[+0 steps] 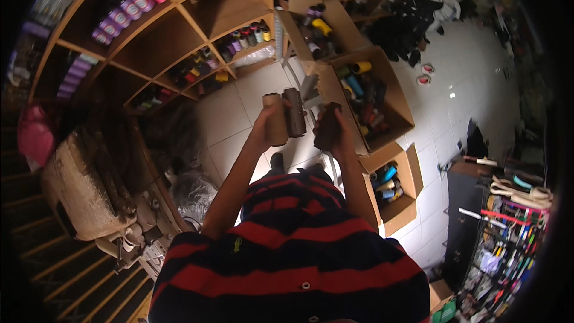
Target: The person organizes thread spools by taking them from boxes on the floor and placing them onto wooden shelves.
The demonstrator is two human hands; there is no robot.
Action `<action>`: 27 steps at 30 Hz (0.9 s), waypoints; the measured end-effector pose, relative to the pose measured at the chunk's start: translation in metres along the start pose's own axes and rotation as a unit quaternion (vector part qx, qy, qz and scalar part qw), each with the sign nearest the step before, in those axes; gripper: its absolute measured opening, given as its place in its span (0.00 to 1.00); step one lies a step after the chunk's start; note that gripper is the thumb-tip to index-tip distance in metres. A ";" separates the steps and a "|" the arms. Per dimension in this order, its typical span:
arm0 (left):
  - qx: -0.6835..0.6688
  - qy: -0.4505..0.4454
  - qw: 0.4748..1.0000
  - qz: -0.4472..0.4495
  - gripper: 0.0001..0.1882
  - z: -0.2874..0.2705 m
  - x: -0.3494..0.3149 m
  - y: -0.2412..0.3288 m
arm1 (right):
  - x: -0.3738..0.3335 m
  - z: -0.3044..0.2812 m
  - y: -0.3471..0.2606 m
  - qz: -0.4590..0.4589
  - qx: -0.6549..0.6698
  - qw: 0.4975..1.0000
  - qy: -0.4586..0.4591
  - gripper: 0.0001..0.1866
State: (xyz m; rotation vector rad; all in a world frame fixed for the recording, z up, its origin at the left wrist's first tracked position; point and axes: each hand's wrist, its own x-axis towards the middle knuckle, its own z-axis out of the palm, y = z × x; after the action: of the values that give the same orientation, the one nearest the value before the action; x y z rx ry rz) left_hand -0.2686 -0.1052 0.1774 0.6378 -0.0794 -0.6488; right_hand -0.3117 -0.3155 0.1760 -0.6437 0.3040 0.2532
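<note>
My left hand (260,128) is closed around a tan thread spool (275,122). Its fingers also hold a dark brown thread spool (295,113) upright beside the tan one. A little to the right, my right hand (345,133) grips a very dark brown thread spool (326,128). All three spools are held in front of my body, above the tiled floor, and the two hands are apart. Just beyond my right hand stands an open cardboard box (399,98) with many-coloured spools inside.
Wooden shelves (179,6) with purple, pink, yellow and blue spools rise at the far left. A smaller box (403,218) of spools sits to the right, another box (347,33) farther back. At left is a worn machine (84,185); at right, a cluttered rack (508,233). Slippers (425,74) lie on the floor.
</note>
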 end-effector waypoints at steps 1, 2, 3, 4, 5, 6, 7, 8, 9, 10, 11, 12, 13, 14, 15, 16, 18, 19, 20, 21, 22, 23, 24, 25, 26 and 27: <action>0.011 0.028 0.999 0.024 0.24 -0.005 -0.007 0.010 | 0.011 0.008 0.004 0.010 -0.018 1.000 -0.011 0.22; 0.013 0.047 0.998 0.037 0.26 -0.009 -0.014 0.018 | 0.022 0.016 0.010 0.018 -0.035 0.999 -0.020 0.22; 0.029 0.065 0.996 0.055 0.27 -0.010 -0.019 0.026 | 0.033 0.027 0.015 0.026 -0.050 0.998 -0.031 0.22; 0.045 0.083 0.993 0.071 0.27 -0.011 -0.021 0.033 | 0.043 0.036 0.019 0.043 -0.047 0.997 -0.038 0.24; 0.061 0.100 0.989 0.086 0.28 -0.013 -0.022 0.039 | 0.054 0.045 0.021 0.041 -0.075 0.996 -0.035 0.23; 0.072 0.113 0.987 0.092 0.30 -0.017 -0.019 0.044 | 0.063 0.057 0.022 0.038 -0.101 0.994 -0.033 0.22; 0.079 0.119 0.985 0.091 0.30 -0.021 -0.016 0.047 | 0.073 0.065 0.022 0.035 -0.126 0.991 -0.030 0.22; 0.086 0.126 0.984 0.090 0.31 -0.024 -0.012 0.050 | 0.084 0.067 0.022 0.040 -0.141 0.988 -0.040 0.20; 0.097 0.131 0.983 0.089 0.31 -0.025 -0.006 0.058 | 0.097 0.068 0.021 0.045 -0.160 0.985 -0.036 0.20; 0.117 0.139 0.980 0.078 0.31 -0.026 0.002 0.066 | 0.109 0.068 0.020 0.049 -0.179 0.982 -0.031 0.19; 0.120 0.144 0.979 0.076 0.31 -0.032 0.011 0.069 | 0.122 0.066 0.019 0.053 -0.199 0.978 -0.026 0.19; 0.126 0.148 0.978 0.077 0.31 -0.039 0.021 0.075 | 0.136 0.068 0.017 0.066 -0.201 0.977 -0.031 0.18; 0.131 0.151 0.977 0.078 0.31 -0.045 0.034 0.079 | 0.151 0.065 0.016 0.069 -0.206 0.975 -0.032 0.19; 0.142 0.142 0.976 0.078 0.31 -0.051 0.046 0.085 | 0.167 0.061 0.015 0.069 -0.221 0.972 -0.038 0.19; 0.136 0.147 0.977 0.079 0.31 -0.055 0.060 0.090 | 0.183 0.058 0.012 0.067 -0.236 0.968 -0.046 0.20; 0.135 0.159 0.975 0.080 0.31 -0.058 0.071 0.097 | 0.197 0.061 0.010 0.089 -0.219 0.971 -0.032 0.20; 0.138 0.162 0.975 0.068 0.31 -0.070 0.092 0.110 | 0.223 0.066 0.001 0.107 -0.201 0.973 -0.042 0.21; 0.136 0.153 0.977 0.053 0.31 -0.076 0.103 0.113 | 0.234 0.068 -0.003 0.075 -0.246 0.965 -0.048 0.22; 0.155 0.157 0.974 0.051 0.31 -0.079 0.112 0.116 | 0.243 0.071 -0.007 0.068 -0.280 0.956 -0.055 0.22; 0.168 0.154 0.972 0.054 0.29 -0.082 0.122 0.118 | 0.250 0.077 -0.017 0.057 -0.321 0.944 -0.058 0.23; 0.180 0.152 0.970 0.058 0.28 -0.085 0.132 0.122 | 0.260 0.081 -0.022 0.049 -0.328 0.941 -0.071 0.24; 0.192 0.150 0.968 0.061 0.27 -0.090 0.140 0.128 | 0.270 0.085 -0.026 0.040 -0.336 0.937 -0.084 0.25; 0.189 0.157 0.968 0.048 0.26 -0.090 0.146 0.135 | 0.278 0.088 -0.029 0.035 -0.344 0.934 -0.094 0.26; 0.191 0.164 0.967 0.043 0.27 -0.092 0.152 0.143 | 0.288 0.093 -0.033 0.027 -0.344 0.932 -0.108 0.27; 0.192 0.170 0.966 0.037 0.28 -0.096 0.160 0.152 | 0.300 0.099 -0.036 0.020 -0.344 0.931 -0.119 0.27; 0.197 0.180 0.963 0.033 0.29 -0.099 0.164 0.164 | 0.312 0.108 -0.038 0.012 -0.341 0.930 -0.135 0.28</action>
State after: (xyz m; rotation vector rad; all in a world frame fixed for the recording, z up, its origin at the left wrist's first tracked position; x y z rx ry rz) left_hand -0.0229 -0.0482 0.1712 1.1239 0.1119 -0.4452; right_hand 0.0106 -0.2356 0.1683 -1.2793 -0.0563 0.4753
